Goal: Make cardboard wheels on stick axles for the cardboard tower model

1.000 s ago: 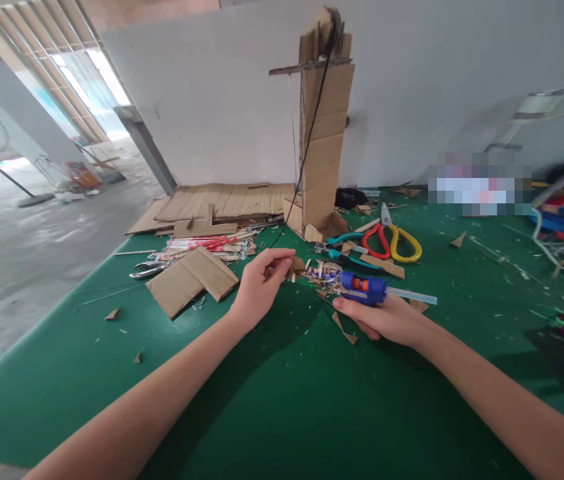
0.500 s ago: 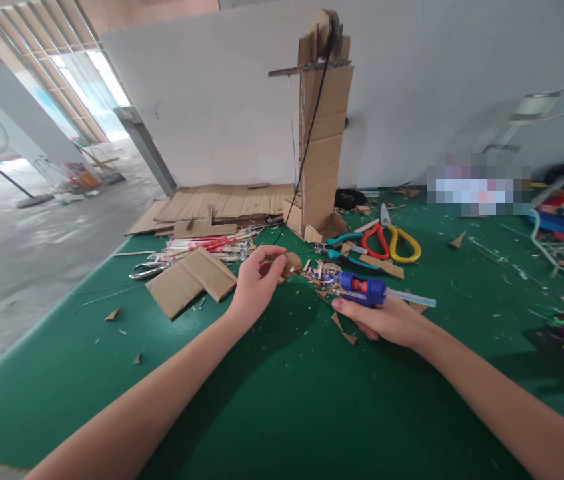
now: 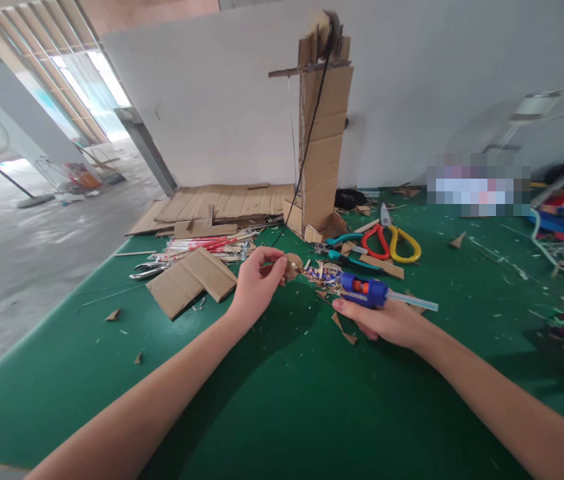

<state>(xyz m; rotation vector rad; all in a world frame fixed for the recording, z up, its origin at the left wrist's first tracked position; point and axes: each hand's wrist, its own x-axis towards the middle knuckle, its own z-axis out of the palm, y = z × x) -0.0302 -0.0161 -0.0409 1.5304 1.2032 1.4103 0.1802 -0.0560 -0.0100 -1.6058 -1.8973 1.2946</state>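
The left hand (image 3: 255,283) pinches a small cardboard piece (image 3: 292,265) between thumb and fingertips, holding it just above the green worktop (image 3: 282,400), near the middle of the view. The right hand (image 3: 387,321) is closed around a blue glue gun (image 3: 365,291), whose nozzle points left toward the cardboard piece (the two are near each other, but not touching). A clear glue stick (image 3: 415,301) juts out of the gun's back end to the right.

Between the hands lies a heap of paper and cardboard scraps (image 3: 323,275). Behind it stands a tall cardboard tower (image 3: 323,133) with a black cord (image 3: 312,127) hanging down its front. Scissors (image 3: 392,243) with red and yellow handles lie to the right of the tower's foot, and folded cardboard (image 3: 192,279) lies left of the left hand.
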